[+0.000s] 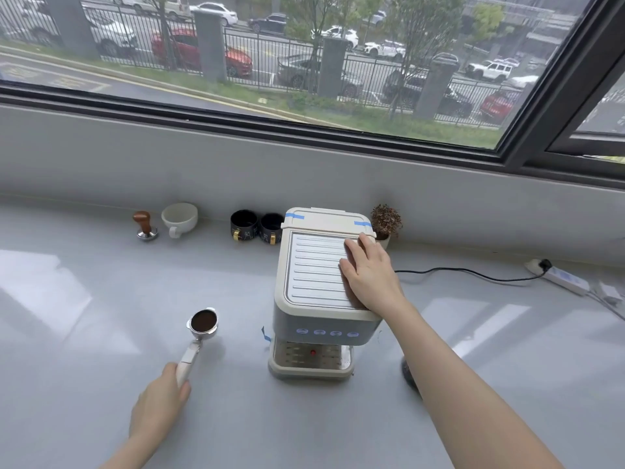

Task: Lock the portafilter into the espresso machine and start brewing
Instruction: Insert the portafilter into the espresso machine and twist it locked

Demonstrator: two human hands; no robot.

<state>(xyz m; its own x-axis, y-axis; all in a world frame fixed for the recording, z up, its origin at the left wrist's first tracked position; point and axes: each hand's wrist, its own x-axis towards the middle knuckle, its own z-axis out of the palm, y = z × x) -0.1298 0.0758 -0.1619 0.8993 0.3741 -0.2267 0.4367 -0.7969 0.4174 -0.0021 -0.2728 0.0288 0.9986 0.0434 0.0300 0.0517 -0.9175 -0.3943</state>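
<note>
A cream espresso machine (pixel 314 299) stands on the grey counter (pixel 101 282), its four blue-lit buttons (pixel 326 332) facing me above the drip tray (pixel 309 362). My right hand (pixel 368 272) lies flat and open on the right side of the machine's ribbed top. My left hand (pixel 159 401) grips the cream handle of the portafilter (pixel 202 324), held level to the left of the machine. Its metal basket is full of dark ground coffee. The group head under the machine's front is hidden from view.
Along the back wall stand a wooden-handled tamper (pixel 146 225), a white cup (pixel 179 218), two black cups (pixel 257 226) and a small potted plant (pixel 385 221). A black cord (pixel 473 274) runs right to a power strip (pixel 561 279). A dark object (pixel 407 375) lies partly hidden behind my right forearm.
</note>
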